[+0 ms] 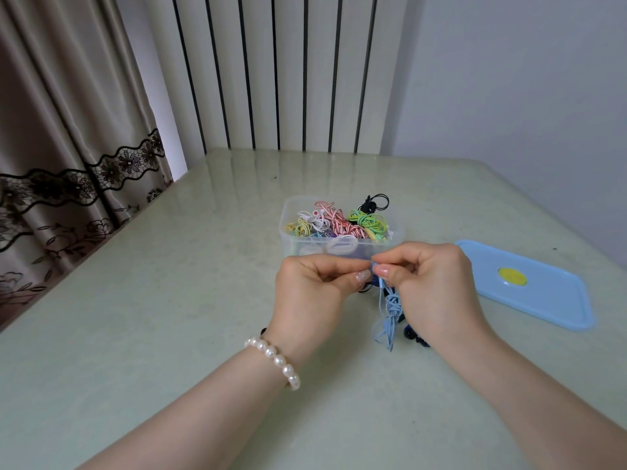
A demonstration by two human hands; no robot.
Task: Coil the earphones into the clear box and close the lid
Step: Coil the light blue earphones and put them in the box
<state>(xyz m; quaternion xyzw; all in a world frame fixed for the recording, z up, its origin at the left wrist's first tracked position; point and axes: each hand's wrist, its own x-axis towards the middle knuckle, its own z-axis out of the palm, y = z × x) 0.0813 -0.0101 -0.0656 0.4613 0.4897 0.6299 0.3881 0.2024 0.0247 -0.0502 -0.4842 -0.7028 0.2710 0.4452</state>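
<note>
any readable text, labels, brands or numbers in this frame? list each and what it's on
None readable.
Blue lid: a plain yellow disc, no lettering visible.
Clear box: no label visible on its walls.
Coiled earphones in the box: any markings are too small to tell.
Light blue earphones, pinched by left hand and right hand: no print visible.

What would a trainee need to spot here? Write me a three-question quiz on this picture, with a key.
1. True or false: the blue lid sits on the clear box.
2. Which earphones do both hands pinch? A) green B) light blue C) red-striped
3. Fill in: the pearl bracelet is on the ___ wrist.

Key
1. False: the lid lies flat on the table, to the right of the open box.
2. B: the left hand and right hand pinch the light blue earphones, whose cord hangs down toward the table.
3. Left.
</note>
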